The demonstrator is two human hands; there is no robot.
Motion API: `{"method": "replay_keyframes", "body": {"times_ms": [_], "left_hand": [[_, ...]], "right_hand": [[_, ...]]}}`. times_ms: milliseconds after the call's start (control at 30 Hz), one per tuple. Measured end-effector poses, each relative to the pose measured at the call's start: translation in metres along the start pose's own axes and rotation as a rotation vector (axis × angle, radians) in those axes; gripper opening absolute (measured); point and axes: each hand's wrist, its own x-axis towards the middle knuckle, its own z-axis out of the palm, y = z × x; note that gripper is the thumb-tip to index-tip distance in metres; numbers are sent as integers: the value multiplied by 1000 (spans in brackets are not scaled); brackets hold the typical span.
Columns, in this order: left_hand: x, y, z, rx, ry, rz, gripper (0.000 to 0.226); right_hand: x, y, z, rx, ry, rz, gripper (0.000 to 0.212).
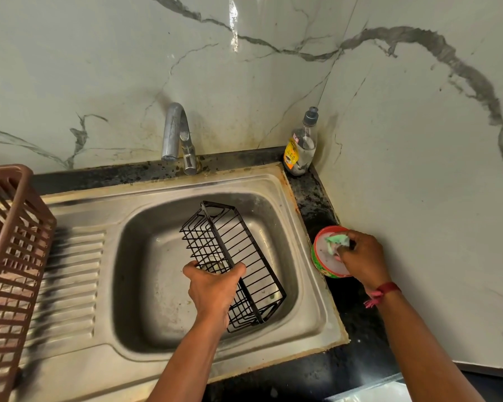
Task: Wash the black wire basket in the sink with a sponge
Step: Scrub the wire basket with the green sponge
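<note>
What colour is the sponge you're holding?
Light green; the sponge shows best in the head view, in the right hand.

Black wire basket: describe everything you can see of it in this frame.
The black wire basket is a rectangular rack of thin, dark, metal-looking rods in a grid. It lies tilted inside the steel sink, slanting diagonally across the basin. The left hand grips its upper edge.

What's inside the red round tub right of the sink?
Whitish paste fills the red tub. The right hand holds a green sponge against it. The hand covers the tub's far right part, so nothing there can be seen.
</note>
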Motion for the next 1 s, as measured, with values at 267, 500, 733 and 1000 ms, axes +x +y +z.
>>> {"method": "replay_keyframes", "body": {"times_ms": [267,500,733,1000], "left_hand": [[0,-1,-1,-21,-1,-20,88],[-2,0,-3,-25,6,-25,87],[0,-2,-5,-29,11,-56,83],[3,0,-6,-34,-6,-55,80]], "right_hand": [[-2,-8,-3,778,-9,367,21],[0,-1,3,536,69,242,26],[-4,-9,1,635,89,279,26],[-14,-14,1,288,156,55,33]]}}
